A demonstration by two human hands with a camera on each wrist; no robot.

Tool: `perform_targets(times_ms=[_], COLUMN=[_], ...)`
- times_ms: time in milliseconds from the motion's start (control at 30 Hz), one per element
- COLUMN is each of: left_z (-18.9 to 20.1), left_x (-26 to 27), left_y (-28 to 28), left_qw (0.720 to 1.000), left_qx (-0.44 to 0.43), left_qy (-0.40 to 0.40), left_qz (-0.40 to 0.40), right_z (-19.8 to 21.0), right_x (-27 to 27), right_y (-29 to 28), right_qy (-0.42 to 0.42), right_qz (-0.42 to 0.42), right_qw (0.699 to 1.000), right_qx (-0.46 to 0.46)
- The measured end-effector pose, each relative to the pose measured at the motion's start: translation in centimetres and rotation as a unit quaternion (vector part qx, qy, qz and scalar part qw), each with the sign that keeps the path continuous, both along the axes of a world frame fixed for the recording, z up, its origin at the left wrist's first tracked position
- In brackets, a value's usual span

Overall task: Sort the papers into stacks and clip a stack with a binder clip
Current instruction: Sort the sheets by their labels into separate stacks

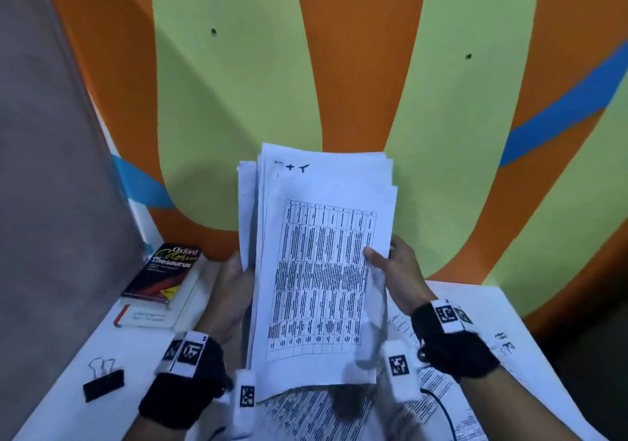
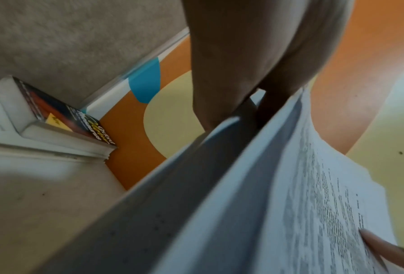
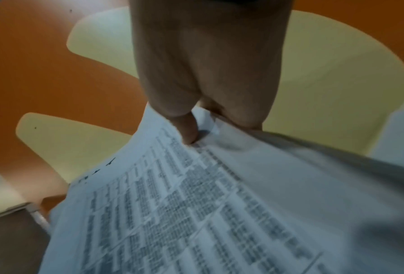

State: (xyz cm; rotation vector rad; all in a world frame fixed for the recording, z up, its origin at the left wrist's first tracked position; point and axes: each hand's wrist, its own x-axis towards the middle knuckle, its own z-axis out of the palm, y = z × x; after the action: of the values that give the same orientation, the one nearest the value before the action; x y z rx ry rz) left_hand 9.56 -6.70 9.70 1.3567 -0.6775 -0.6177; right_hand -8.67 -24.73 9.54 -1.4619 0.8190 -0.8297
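Landmark: binder clip (image 1: 103, 382), flat on the white table (image 1: 68, 403), bare surface on all sides of it. Beyond the clip, two stacked books (image 1: 163, 281) fill the wall corner. Right of the clip, the left hand (image 1: 231, 291) and right hand (image 1: 397, 270) hold a raised paper stack (image 1: 323, 264), blocking the middle. Loose sheets (image 1: 441, 389) cover the table further right.

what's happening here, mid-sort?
A person holds a stack of papers upright above the table, the left hand gripping its left edge and the right hand its right edge. More sheets lie flat underneath. The binder clip sits unused on the table, near two books.
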Motion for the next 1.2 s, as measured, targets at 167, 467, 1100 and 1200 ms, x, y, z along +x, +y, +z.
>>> perform_targets(times_ms=[167,467,1100,1200], left_z=[0.3,-0.6,-1.9,-0.5], left_x=[-2.2,-1.9,-4.6,-5.2], left_y=[-0.8,-1.7,-1.4,-1.2], left_qw=[0.996,0.973,0.978,0.968], left_qx=[-0.030,0.019,0.047,0.023], left_qy=[-0.088,-0.220,-0.189,-0.228], left_qz=[-0.004,0.073,0.076,0.107], right_z=[0.9,0.9,1.8,2.8], right_x=[0.2,-2.4,-3.9,-4.2], right_y=[1.4,3.0,2.7,3.4], right_qy=[-0.084,-0.039,0.010,-0.014], right_qz=[-0.105,-0.104,-0.073,-0.068], right_qw=[0.988,0.964,0.984,0.980], right_qx=[-0.079,-0.241,-0.163,-0.185])
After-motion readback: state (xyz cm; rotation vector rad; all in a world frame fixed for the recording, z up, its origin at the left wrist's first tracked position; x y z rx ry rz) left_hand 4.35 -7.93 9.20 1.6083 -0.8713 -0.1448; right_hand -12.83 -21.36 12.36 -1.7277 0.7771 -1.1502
